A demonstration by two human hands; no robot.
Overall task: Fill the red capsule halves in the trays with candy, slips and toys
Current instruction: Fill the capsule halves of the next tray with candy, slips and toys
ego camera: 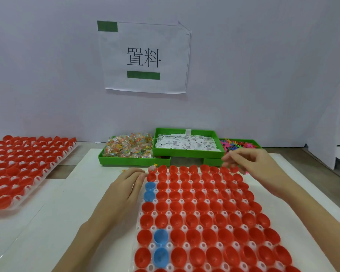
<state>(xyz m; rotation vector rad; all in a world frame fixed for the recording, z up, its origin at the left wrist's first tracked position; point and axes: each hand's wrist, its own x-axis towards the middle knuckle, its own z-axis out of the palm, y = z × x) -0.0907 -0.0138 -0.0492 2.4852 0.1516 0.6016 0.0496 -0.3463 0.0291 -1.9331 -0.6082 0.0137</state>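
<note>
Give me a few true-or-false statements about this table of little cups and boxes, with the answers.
1. The middle green bin holds white paper slips. True.
2. Every capsule half in the near tray is red. False: a few blue halves sit among the red ones.
3. The left hand rests at the near tray's far left corner. True.
4. The sign on the wall is taped with red strips. False: the strips are green.
5. A second tray of red halves lies to the left. True.
</note>
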